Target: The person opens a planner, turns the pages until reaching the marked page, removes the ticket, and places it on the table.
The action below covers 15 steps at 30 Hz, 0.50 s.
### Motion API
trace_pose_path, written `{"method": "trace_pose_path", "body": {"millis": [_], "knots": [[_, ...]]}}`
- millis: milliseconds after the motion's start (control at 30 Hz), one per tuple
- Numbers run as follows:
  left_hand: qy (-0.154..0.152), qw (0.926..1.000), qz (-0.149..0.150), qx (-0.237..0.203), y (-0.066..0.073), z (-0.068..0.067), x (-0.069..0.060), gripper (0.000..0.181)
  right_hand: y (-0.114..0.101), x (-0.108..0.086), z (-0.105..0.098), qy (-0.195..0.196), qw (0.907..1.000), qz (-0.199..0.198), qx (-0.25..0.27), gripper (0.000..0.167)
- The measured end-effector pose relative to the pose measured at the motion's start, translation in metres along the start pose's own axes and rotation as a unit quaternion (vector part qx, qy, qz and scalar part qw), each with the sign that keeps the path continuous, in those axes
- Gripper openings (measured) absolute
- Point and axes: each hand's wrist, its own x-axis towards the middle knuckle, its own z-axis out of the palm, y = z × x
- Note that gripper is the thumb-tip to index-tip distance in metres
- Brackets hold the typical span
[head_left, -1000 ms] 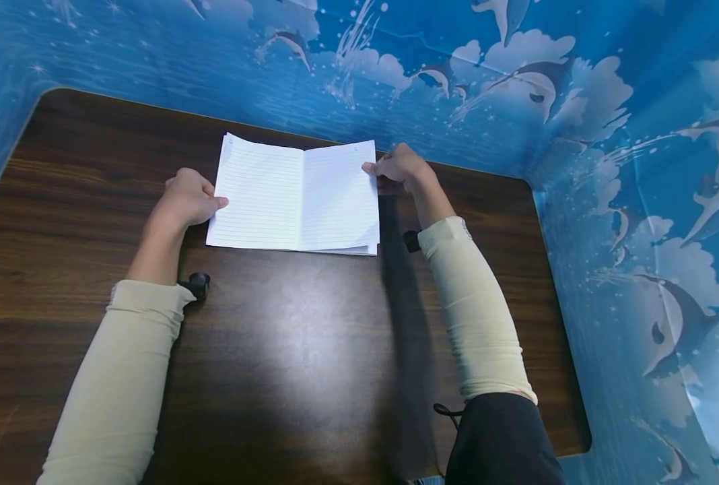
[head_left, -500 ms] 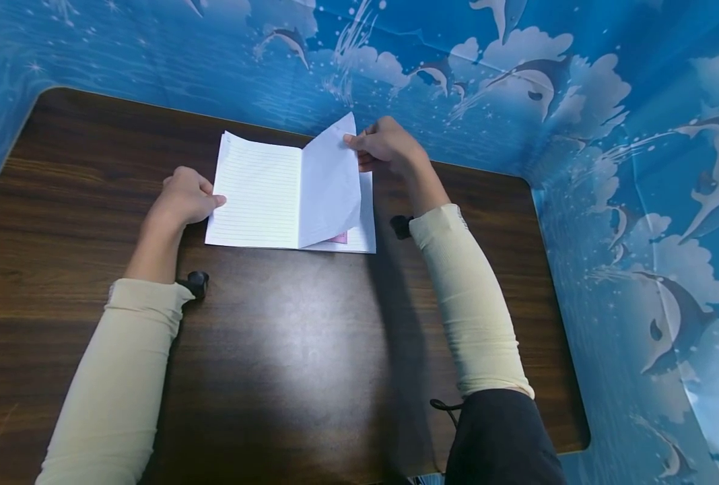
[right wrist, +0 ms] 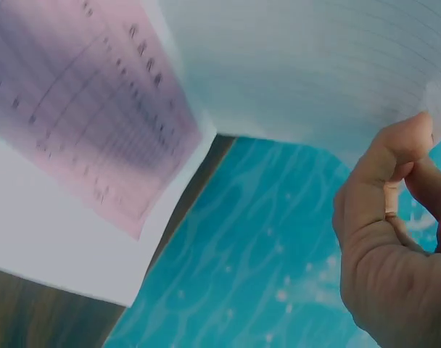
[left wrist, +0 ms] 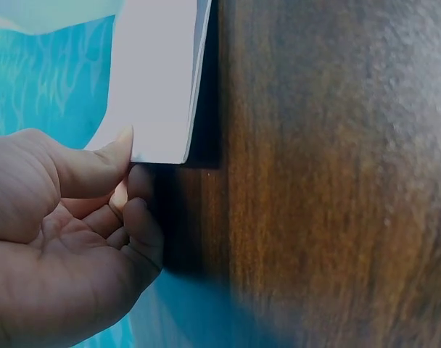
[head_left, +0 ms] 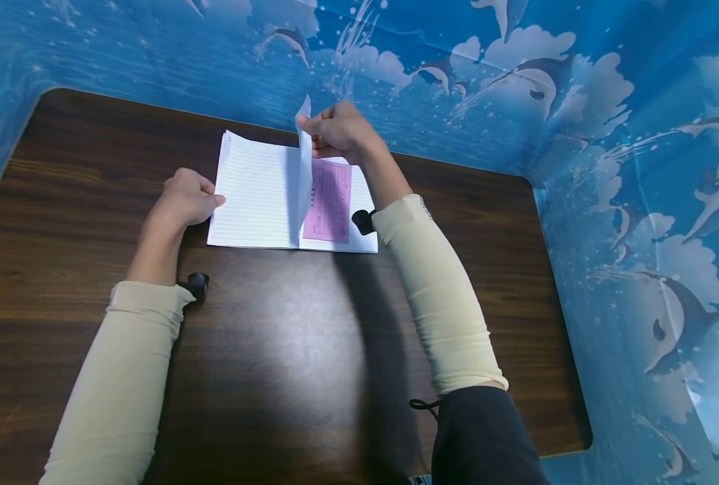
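Observation:
An open notebook (head_left: 253, 195) with ruled white pages lies near the table's far edge. My left hand (head_left: 185, 197) grips its left edge, thumb on top of the page; in the left wrist view the thumb and fingers pinch that corner. A single page (head_left: 304, 165) stands nearly upright at the middle fold, its outer top part pinched between the thumb and fingers of my right hand (head_left: 343, 131). Beneath it, a pink printed sheet (head_left: 327, 202) with a table and characters lies on the right-hand page. The same pink sheet (right wrist: 97, 109) shows large in the right wrist view.
The dark wood table (head_left: 262, 377) stretches toward me. A blue curtain (head_left: 172, 60) with dolphins and clouds hangs behind the far edge and along the right. Black wrist cameras (head_left: 197, 285) sit on both wrists.
My right hand has lifted the right page and swung it leftward to the fold, uncovering the pink sheet. The left hand has stayed on the notebook's left edge.

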Motion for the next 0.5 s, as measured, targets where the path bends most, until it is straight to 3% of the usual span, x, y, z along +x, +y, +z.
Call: {"method": "trace_pose_path", "body": {"millis": [233,500], "knots": [[0.002,0.9998,0.019,0.007,0.000,-0.001,0.002,0.030,-0.005,0.012,0.029,-0.004,0.9999,-0.007,0.013,0.035],[-0.008,0.9999,0.008,0.012,-0.001,-0.003,0.001,0.030,0.001,0.032,0.071,0.007,0.9997,0.002,0.024,0.037]]}}
